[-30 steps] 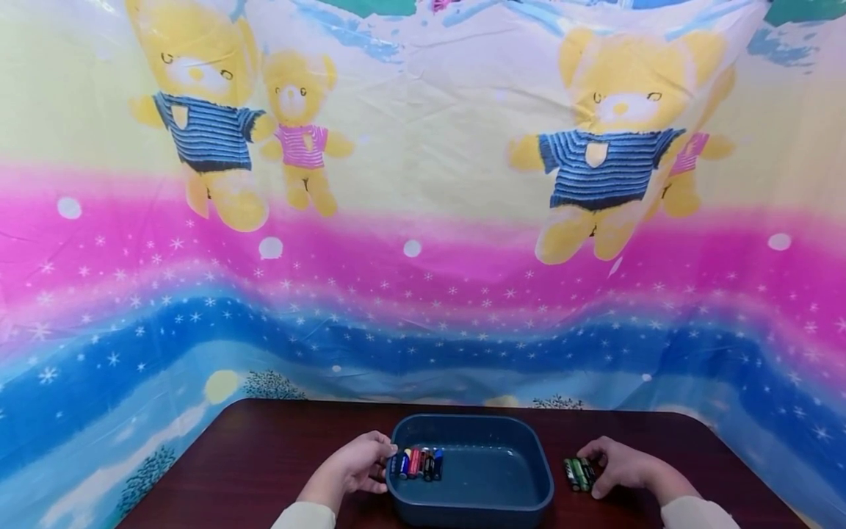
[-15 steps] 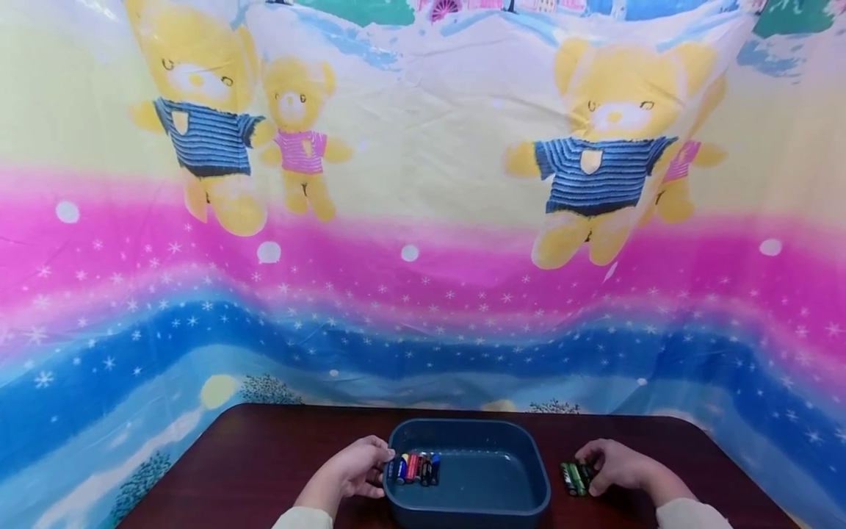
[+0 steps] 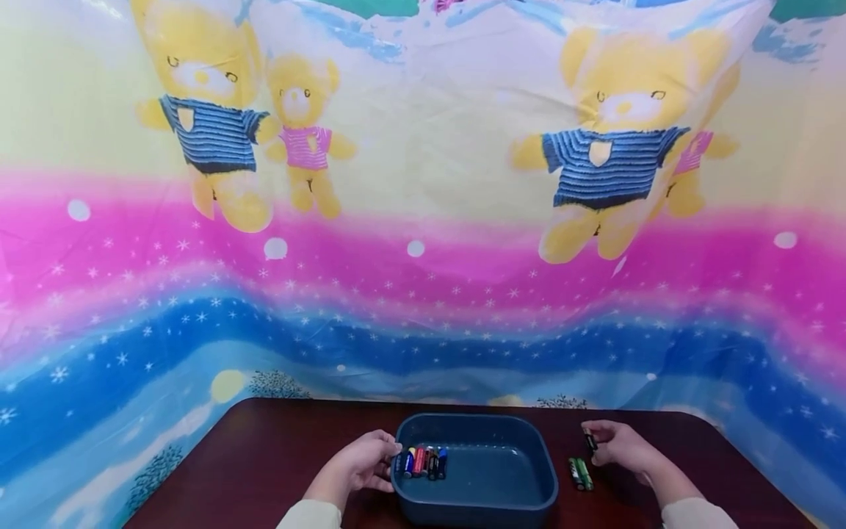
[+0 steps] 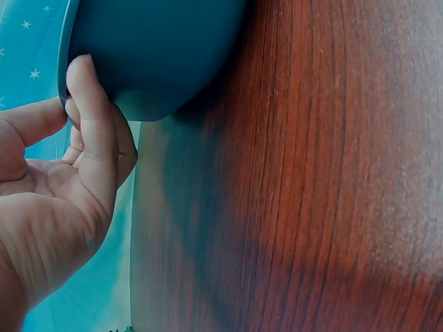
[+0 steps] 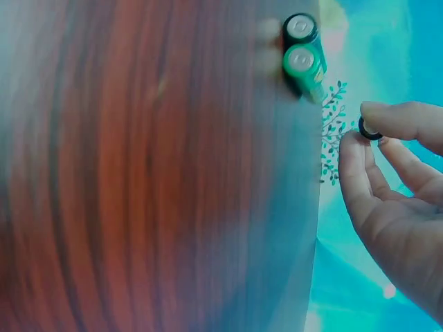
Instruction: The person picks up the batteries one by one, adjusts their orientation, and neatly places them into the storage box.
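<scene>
My left hand [image 3: 365,459] grips the left rim of a dark blue rectangular box [image 3: 489,504], thumb over the edge and fingers against the outer wall. Inside, several batteries [image 3: 420,463] in blue, red and black lie side by side along the left wall. To the right of the box, my right hand [image 3: 623,448] pinches a dark battery [image 3: 590,440] between thumb and fingertips, raised off the table. Its round end [image 5: 371,131] shows in the right wrist view. Two batteries [image 3: 581,474], one green and one darker, lie together on the table just below that hand.
A dark reddish-brown wooden table [image 3: 297,426] with rounded far corners carries everything. Behind it hangs a cloth [image 3: 423,184] printed with bears and snowflakes.
My right hand has picked one battery from the green group and lifted it up and slightly away, leaving two behind. The left hand has kept its hold on the box.
</scene>
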A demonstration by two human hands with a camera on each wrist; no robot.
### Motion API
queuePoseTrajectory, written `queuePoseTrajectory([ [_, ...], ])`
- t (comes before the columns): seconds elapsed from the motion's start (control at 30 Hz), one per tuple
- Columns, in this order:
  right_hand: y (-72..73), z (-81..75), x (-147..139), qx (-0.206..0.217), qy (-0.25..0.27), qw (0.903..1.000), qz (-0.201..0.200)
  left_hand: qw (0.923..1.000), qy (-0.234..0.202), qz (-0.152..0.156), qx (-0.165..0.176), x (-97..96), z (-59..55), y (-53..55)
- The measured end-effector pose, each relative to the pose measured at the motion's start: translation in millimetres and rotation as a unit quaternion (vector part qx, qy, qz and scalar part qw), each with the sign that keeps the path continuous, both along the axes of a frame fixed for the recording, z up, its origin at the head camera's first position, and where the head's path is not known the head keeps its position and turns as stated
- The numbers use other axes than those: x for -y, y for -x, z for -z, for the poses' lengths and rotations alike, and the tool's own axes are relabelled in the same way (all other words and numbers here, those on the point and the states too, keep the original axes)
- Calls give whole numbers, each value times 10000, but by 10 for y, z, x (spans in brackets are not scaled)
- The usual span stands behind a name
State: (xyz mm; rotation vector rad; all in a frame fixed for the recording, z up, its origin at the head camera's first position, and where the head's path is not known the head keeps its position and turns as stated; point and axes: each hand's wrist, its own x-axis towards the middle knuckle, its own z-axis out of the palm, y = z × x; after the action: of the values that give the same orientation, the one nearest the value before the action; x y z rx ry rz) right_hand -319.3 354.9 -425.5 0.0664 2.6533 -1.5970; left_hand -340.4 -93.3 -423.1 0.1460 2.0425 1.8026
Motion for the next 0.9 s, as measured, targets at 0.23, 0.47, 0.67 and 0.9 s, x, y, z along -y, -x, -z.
queuePoseTrajectory([
  [0.23,17,-97,-39,90,762,9952,-610,10000,-29,-41,20,-20,-15,32],
  [0.47,-7,-78,-33,212,1402,9845,-1028,10000,86,-36,12,-17,-4,13],
  [0.67,0,-118,28,166,1790,9749,-1314,10000,73,-33,-14,-17,9,15],
  [0.9,12,-213,65,271,1740,9758,-1299,10000,53,-65,-14,-35,-11,14],
])
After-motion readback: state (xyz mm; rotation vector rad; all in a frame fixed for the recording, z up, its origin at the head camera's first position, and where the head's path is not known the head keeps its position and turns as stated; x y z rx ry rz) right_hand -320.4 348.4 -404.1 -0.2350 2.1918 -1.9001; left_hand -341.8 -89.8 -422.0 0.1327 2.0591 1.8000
